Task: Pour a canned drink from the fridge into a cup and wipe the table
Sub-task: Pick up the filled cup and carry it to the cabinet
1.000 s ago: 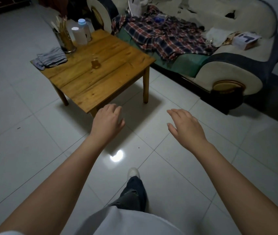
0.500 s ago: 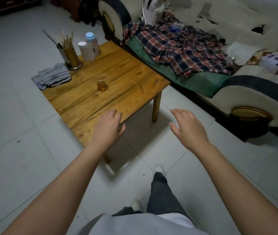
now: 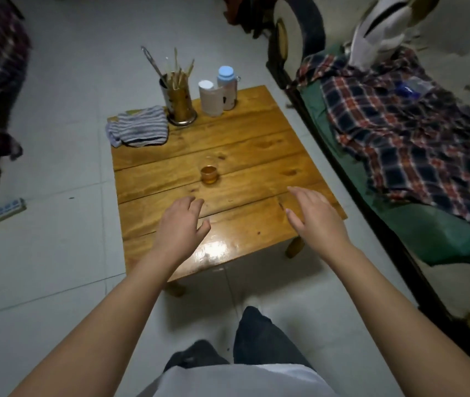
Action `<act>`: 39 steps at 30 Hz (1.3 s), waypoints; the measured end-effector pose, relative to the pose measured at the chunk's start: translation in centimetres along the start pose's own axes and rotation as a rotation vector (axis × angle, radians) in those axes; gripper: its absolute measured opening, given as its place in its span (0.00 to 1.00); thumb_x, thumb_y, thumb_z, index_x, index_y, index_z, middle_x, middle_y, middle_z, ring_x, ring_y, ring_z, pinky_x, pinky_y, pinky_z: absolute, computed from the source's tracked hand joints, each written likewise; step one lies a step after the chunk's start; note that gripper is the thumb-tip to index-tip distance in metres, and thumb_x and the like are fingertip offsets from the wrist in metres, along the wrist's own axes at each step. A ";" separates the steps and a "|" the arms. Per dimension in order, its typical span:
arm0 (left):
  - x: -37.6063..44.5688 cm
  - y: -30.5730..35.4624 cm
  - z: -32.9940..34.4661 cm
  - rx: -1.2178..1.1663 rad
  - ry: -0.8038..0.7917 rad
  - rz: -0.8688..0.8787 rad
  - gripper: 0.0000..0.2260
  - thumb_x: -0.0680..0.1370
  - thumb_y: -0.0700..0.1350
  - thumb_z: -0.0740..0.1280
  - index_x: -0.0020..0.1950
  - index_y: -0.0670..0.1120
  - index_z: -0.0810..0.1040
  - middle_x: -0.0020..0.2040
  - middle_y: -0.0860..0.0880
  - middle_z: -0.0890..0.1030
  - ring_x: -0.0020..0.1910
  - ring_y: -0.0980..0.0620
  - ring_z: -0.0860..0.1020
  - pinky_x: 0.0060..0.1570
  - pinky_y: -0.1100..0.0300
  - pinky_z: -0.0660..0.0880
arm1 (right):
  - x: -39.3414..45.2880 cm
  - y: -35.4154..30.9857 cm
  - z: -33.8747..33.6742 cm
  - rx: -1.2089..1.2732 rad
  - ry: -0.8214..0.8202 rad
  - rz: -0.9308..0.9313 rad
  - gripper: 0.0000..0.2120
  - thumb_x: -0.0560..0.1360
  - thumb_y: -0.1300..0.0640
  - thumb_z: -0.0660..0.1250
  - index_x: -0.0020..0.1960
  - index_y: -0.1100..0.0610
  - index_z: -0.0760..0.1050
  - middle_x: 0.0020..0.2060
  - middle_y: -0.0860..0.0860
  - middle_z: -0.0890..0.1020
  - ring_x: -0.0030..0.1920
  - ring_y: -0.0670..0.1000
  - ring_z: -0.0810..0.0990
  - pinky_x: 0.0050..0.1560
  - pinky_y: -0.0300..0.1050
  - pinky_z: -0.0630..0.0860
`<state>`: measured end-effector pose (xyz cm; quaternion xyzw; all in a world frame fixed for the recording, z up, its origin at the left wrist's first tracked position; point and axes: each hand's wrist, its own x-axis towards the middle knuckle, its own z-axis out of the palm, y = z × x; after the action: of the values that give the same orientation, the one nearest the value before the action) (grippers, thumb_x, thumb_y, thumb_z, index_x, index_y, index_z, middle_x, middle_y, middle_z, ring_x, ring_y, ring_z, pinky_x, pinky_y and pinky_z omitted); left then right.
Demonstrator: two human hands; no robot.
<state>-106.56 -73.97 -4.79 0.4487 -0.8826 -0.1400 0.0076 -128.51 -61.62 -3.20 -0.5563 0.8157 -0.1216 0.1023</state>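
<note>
Bare forearms here, no sleeves reaching the left hand [image 3: 181, 229] or right hand [image 3: 318, 222]; a white shirt hem [image 3: 239, 381] hangs over dark grey trousers [image 3: 259, 336].

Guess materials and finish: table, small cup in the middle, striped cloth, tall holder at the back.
Table: wood planks with visible grain and knots, glossy varnish that mirrors a light near the front edge.
Cup: looks like clear glass; amber liquid shows through its wall.
Cloth: soft striped fabric, rumpled, matte.
Holder: probably metal, shiny brass-toned side; cannot confirm.
</note>
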 end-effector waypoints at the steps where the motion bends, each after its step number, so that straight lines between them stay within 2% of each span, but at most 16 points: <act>1: 0.9 0.2 0.0 -0.018 0.004 -0.036 0.22 0.78 0.50 0.60 0.71 0.44 0.65 0.70 0.44 0.68 0.69 0.46 0.65 0.65 0.53 0.65 | 1.5 0.4 -0.1 0.013 -0.016 -0.025 0.22 0.78 0.52 0.59 0.71 0.57 0.63 0.67 0.52 0.70 0.69 0.51 0.65 0.65 0.46 0.64; 8: 5.4 -0.9 0.6 -0.175 0.019 -0.253 0.23 0.78 0.49 0.61 0.72 0.45 0.64 0.69 0.45 0.69 0.68 0.48 0.65 0.65 0.54 0.65 | 9.8 1.1 0.7 0.129 -0.133 -0.117 0.23 0.78 0.53 0.60 0.71 0.56 0.61 0.67 0.53 0.71 0.68 0.52 0.66 0.65 0.48 0.66; 12: 8.0 -2.2 1.4 -0.283 0.008 -0.319 0.23 0.78 0.48 0.62 0.72 0.44 0.64 0.69 0.45 0.69 0.68 0.48 0.66 0.65 0.55 0.64 | 13.6 0.9 2.4 0.183 -0.186 -0.145 0.23 0.78 0.54 0.60 0.72 0.55 0.60 0.68 0.53 0.70 0.68 0.52 0.66 0.65 0.46 0.65; 22: 16.0 -7.3 9.3 -0.756 0.003 -0.575 0.20 0.77 0.41 0.64 0.69 0.42 0.68 0.66 0.45 0.72 0.65 0.48 0.70 0.61 0.59 0.65 | 23.8 0.8 13.1 0.475 -0.301 0.019 0.27 0.73 0.57 0.68 0.70 0.55 0.64 0.66 0.54 0.72 0.65 0.53 0.71 0.63 0.47 0.68; 25: 18.4 -8.5 12.5 -0.940 0.033 -0.660 0.19 0.77 0.38 0.64 0.67 0.42 0.70 0.65 0.46 0.73 0.62 0.51 0.72 0.57 0.63 0.66 | 25.7 1.0 17.5 0.565 -0.334 0.067 0.30 0.71 0.59 0.71 0.70 0.54 0.64 0.65 0.53 0.73 0.63 0.50 0.72 0.60 0.43 0.69; 28: 20.4 -9.2 15.1 -1.071 0.045 -0.676 0.19 0.77 0.35 0.63 0.68 0.42 0.69 0.64 0.46 0.74 0.58 0.55 0.72 0.51 0.70 0.66 | 27.2 1.1 21.5 0.616 -0.363 0.097 0.33 0.68 0.59 0.73 0.70 0.53 0.64 0.65 0.51 0.72 0.63 0.49 0.72 0.59 0.40 0.68; 30: 21.4 -9.6 16.5 -1.142 0.028 -0.665 0.22 0.77 0.32 0.61 0.70 0.43 0.67 0.66 0.46 0.73 0.62 0.53 0.72 0.52 0.70 0.68 | 28.1 1.0 23.6 0.631 -0.367 0.091 0.36 0.66 0.59 0.75 0.70 0.53 0.63 0.65 0.51 0.73 0.64 0.49 0.72 0.63 0.42 0.68; 32: 22.1 -10.0 17.5 -1.168 0.015 -0.634 0.24 0.76 0.31 0.61 0.71 0.46 0.66 0.67 0.48 0.72 0.65 0.53 0.70 0.52 0.72 0.70 | 28.9 0.6 25.0 0.647 -0.354 0.068 0.39 0.65 0.59 0.76 0.71 0.53 0.62 0.66 0.50 0.72 0.64 0.47 0.71 0.62 0.40 0.67; 33: 22.4 -10.2 17.9 -1.172 0.014 -0.619 0.25 0.76 0.30 0.61 0.71 0.47 0.66 0.67 0.49 0.72 0.66 0.54 0.69 0.54 0.72 0.70 | 29.2 0.2 25.4 0.653 -0.342 0.050 0.40 0.64 0.59 0.76 0.71 0.53 0.61 0.66 0.49 0.72 0.63 0.45 0.70 0.61 0.38 0.66; 36: 22.9 -10.3 18.5 -1.173 0.011 -0.579 0.27 0.74 0.29 0.60 0.71 0.49 0.67 0.69 0.50 0.70 0.68 0.55 0.67 0.67 0.60 0.64 | 29.8 -0.8 25.9 0.697 -0.302 0.003 0.41 0.63 0.58 0.77 0.71 0.53 0.61 0.64 0.47 0.72 0.60 0.41 0.67 0.59 0.35 0.64; 39: 23.1 -10.3 19.0 -1.201 0.008 -0.548 0.28 0.72 0.27 0.59 0.69 0.47 0.68 0.68 0.49 0.72 0.68 0.55 0.68 0.69 0.60 0.62 | 30.0 -1.3 26.2 0.764 -0.264 -0.009 0.39 0.62 0.57 0.78 0.69 0.53 0.63 0.60 0.45 0.73 0.59 0.41 0.70 0.58 0.33 0.65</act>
<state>-114.81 -93.53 -28.23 0.5753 -0.5049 -0.6033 0.2238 -130.28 -92.28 -28.59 -0.4926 0.6893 -0.3437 0.4050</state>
